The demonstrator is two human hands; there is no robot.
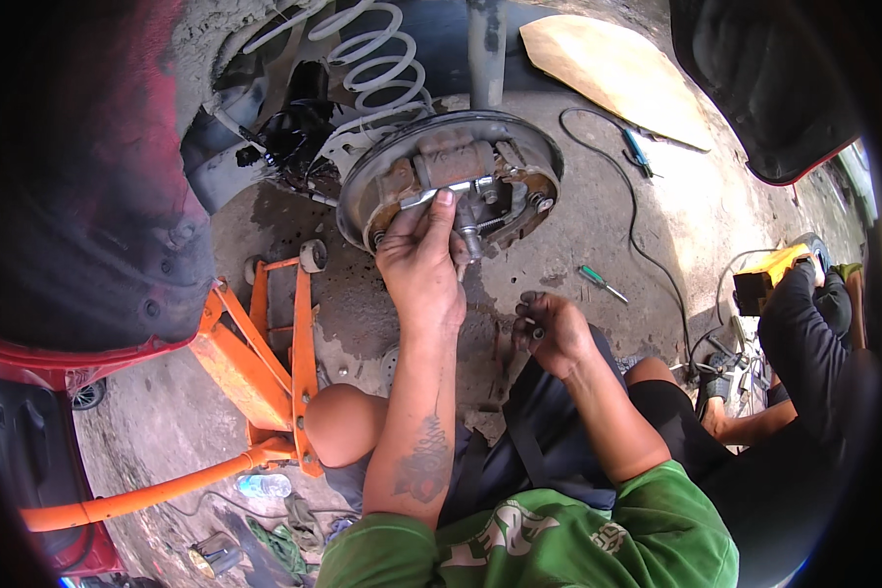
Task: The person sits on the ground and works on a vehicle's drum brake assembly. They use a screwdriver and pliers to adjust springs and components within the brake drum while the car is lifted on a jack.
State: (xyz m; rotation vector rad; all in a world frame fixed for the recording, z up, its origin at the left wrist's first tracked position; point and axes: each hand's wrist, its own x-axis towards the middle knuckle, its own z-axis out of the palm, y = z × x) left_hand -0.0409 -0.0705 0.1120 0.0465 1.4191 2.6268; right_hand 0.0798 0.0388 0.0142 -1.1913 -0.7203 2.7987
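Observation:
My left hand [421, 260] reaches up to the drum brake assembly [549, 147], its thumb and fingers closed on a silver metal adjuster bar [448, 190]. The bar lies across the assembly just under the rusty wheel cylinder [451, 162]. Below the bar a stub axle [468, 235] sticks out, close to my fingers. My right hand [557, 338] hangs apart from the brake, lower and to the right, above my lap. Its blackened fingers are curled round a small ring-ended metal part [537, 333], mostly hidden.
An orange floor jack [250, 367] stands at left under the red car body. Right of the brake lie a green screwdriver [604, 283], a blue-handled tool [638, 152], a black cable [637, 220] and a tan board [612, 78]. Another person [804, 323] crouches far right by a yellow-and-black case [766, 277].

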